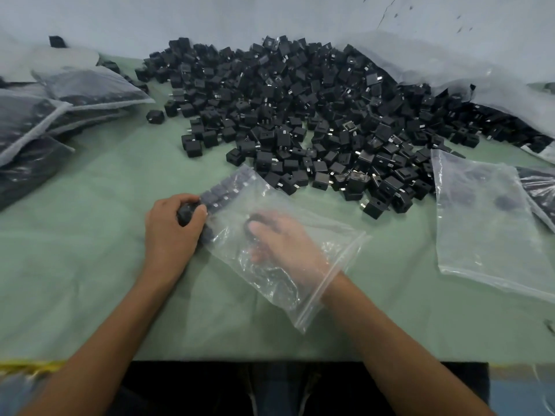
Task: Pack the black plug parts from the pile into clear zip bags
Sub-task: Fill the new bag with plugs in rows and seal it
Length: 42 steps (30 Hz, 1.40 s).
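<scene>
The right hand, fed by the pile beyond the fingers, sits wrist-deep in the zip bag, whose packed row the left hand grips through the plastic, so seat the blurred plug part it seems to clasp snug against that row.

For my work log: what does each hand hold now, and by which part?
Left hand grips the clear bag by its filled corner. Right hand is inside the bag, blurred; its hold cannot be told.

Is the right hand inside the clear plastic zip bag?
Yes, the right hand shows through the clear plastic zip bag around it.
</scene>
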{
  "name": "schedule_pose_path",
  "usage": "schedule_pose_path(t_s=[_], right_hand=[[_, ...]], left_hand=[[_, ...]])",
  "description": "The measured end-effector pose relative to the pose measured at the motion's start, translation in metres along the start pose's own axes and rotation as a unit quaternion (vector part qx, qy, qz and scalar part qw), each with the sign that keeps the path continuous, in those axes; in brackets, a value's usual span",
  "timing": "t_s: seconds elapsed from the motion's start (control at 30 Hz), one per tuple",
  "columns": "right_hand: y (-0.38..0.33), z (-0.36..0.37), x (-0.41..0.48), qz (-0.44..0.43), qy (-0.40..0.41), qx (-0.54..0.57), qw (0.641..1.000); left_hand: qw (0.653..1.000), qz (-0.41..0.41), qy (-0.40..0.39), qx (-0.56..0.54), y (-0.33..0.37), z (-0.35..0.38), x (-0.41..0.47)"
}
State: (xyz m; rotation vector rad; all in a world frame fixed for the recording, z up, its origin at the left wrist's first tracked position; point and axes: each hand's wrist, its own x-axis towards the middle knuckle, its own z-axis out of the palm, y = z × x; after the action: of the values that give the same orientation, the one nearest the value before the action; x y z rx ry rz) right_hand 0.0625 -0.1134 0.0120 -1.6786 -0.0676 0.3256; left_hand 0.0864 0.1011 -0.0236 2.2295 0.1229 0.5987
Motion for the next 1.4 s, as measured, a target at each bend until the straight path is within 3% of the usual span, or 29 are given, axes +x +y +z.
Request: schedule_pose_path(t_s=[0.07,0.13,0.3,0.47,0.6,0.8,0.97,1.1,1.4], right_hand=[[-0.003,0.008,0.014,-0.047,-0.014,-0.142,0.989],[-0.008,0.017,0.024,-0.048,-0.023,-0.181,0.982],[-0.013,0.043,0.026,-0.013,-0.025,-0.045,0.999],[-0.008,0.047,0.024,-0.032,-0.041,0.068,0.996],[0.001,0.050,0.032,-0.019,-0.003,0.024,1.000],[0.011,0.064,0.038,-0.023,0.026,0.087,0.996],[0.015,0.060,0.040,-0.070,0.011,0.022,0.997],[0.013,0.047,0.047,-0.115,0.001,-0.228,0.967],[0.008,0.047,0.040,-0.118,0.012,-0.248,0.962]], left_hand=[[1.000,0.000,0.001,0.002,0.000,0.000,0.000],[1.000,-0.003,0.001,0.005,0.000,0.000,0.000],[1.000,0.007,0.001,0.008,0.001,0.000,0.001],[1.000,-0.007,0.000,0.003,0.000,0.001,0.001],[0.999,-0.039,-0.003,-0.015,-0.002,0.001,0.000],[0.999,-0.037,-0.008,-0.006,-0.001,0.000,0.000],[0.998,-0.054,-0.031,0.007,-0.002,0.000,0.002],[0.997,-0.049,-0.058,0.004,0.001,0.001,0.001],[0.996,-0.062,-0.068,0.000,0.005,0.001,0.001]])
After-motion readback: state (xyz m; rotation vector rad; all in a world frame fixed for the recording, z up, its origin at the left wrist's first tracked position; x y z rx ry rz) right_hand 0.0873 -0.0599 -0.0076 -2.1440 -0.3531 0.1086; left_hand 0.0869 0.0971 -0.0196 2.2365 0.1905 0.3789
